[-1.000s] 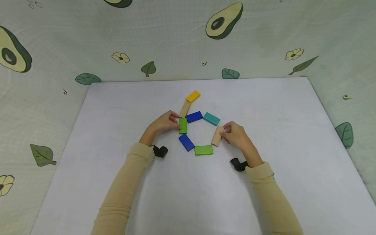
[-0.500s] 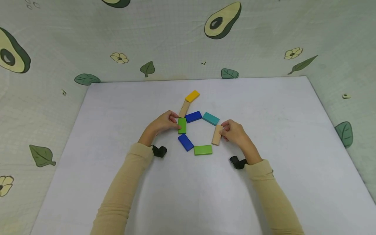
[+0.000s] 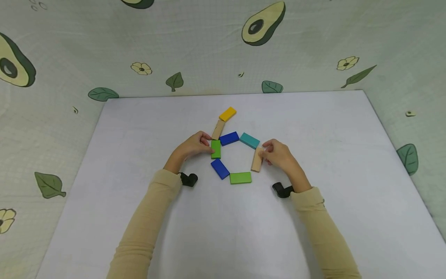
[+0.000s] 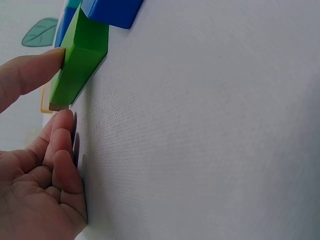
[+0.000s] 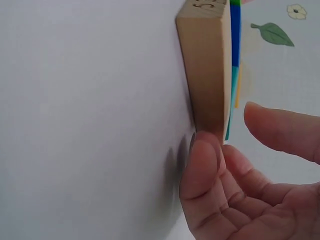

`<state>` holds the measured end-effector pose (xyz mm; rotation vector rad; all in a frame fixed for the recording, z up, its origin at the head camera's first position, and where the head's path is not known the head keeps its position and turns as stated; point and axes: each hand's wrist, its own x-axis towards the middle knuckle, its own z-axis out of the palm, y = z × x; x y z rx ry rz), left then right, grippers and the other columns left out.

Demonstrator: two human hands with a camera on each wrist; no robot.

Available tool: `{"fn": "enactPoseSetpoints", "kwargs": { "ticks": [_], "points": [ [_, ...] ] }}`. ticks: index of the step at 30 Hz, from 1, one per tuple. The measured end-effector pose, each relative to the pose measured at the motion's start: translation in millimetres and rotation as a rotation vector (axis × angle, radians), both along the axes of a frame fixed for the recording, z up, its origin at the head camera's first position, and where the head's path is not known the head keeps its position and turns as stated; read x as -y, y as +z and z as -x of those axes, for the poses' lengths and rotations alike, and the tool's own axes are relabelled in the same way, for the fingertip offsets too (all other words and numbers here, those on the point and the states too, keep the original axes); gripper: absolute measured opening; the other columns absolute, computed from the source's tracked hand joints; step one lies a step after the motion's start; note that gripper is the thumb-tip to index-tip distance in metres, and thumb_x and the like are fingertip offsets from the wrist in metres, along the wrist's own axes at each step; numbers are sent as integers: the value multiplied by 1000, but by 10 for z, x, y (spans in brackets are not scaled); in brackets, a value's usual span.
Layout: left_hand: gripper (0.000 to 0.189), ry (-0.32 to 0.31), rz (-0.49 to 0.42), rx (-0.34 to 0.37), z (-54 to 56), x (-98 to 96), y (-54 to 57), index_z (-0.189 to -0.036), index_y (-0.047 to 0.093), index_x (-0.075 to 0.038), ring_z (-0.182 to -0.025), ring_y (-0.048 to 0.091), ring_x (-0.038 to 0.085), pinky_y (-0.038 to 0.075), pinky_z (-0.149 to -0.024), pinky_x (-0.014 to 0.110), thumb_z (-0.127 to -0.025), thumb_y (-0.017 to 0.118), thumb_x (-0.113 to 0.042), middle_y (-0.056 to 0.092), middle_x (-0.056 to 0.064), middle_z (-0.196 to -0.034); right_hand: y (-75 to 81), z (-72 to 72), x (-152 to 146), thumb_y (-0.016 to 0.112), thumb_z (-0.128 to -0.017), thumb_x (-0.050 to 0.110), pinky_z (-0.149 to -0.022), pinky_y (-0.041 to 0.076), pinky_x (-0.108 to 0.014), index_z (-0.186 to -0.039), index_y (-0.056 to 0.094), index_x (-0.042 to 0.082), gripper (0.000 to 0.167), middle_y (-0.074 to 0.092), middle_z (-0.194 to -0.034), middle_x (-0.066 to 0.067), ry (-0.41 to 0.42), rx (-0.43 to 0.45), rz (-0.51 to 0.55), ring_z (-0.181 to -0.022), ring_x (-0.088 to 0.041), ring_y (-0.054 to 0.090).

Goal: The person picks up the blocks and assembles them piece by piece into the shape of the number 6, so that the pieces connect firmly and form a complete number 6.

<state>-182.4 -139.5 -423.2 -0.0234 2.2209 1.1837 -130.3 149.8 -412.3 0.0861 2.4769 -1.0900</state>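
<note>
Wooden blocks lie flat in a ring on the table. My left hand (image 3: 193,146) rests its thumb (image 4: 42,70) on the left green block (image 3: 216,149); its other fingers bend beside that block's far end. To the right, my right hand (image 3: 278,154) is at the plain wooden block (image 3: 257,161). A finger of it touches that block's side in the right wrist view, while the thumb (image 5: 280,131) stands apart. The ring also has a teal block (image 3: 249,140), a far blue block (image 3: 229,138), a near blue block (image 3: 220,169) and a front green block (image 3: 240,178).
A second plain wooden block (image 3: 218,130) and a yellow block (image 3: 228,114) run outward from the ring's far left corner. The white table (image 3: 223,232) ends at a patterned cloth (image 3: 209,46) behind. Black wrist devices (image 3: 188,179) hang by both cuffs.
My right hand has shifted slightly away from the body, and the plain wooden block has slid and turned a little towards the teal block. My left hand has stayed in place.
</note>
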Motion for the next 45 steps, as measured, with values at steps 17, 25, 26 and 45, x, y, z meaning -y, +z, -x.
{"fn": "enactPoseSetpoints", "kwargs": {
  "ticks": [17,25,26,45],
  "points": [
    [53,14,-2,11,5,1,5,-121,45,-8,-89,45,20,36,-79,29,-77,74,-16,46,5,-95,-32,256,119,54,-93,23,-72,43,-33,-124,51,2,38,54,-102,-17,67,-77,-111,-90,-27,50],
    [53,14,4,13,3,-6,5,-121,46,-9,-90,45,20,36,-79,29,-77,74,-17,46,5,-96,-10,266,127,53,-94,23,-73,43,-34,-125,49,2,37,54,-106,-18,76,-38,-116,-92,-28,51],
    [53,15,3,13,4,-6,5,-121,46,-9,-90,45,20,36,-79,29,-77,74,-17,46,5,-96,-6,266,128,53,-94,23,-74,43,-34,-125,49,2,37,54,-106,-18,74,-35,-116,-92,-28,51],
    [54,5,-4,6,2,4,-12,-123,45,-8,-89,45,19,36,-79,28,-78,73,-16,46,5,-95,41,117,64,54,-93,22,-83,44,-43,-127,47,-3,43,50,-115,-23,50,-116,-65,-101,-34,49]
  ]
}}
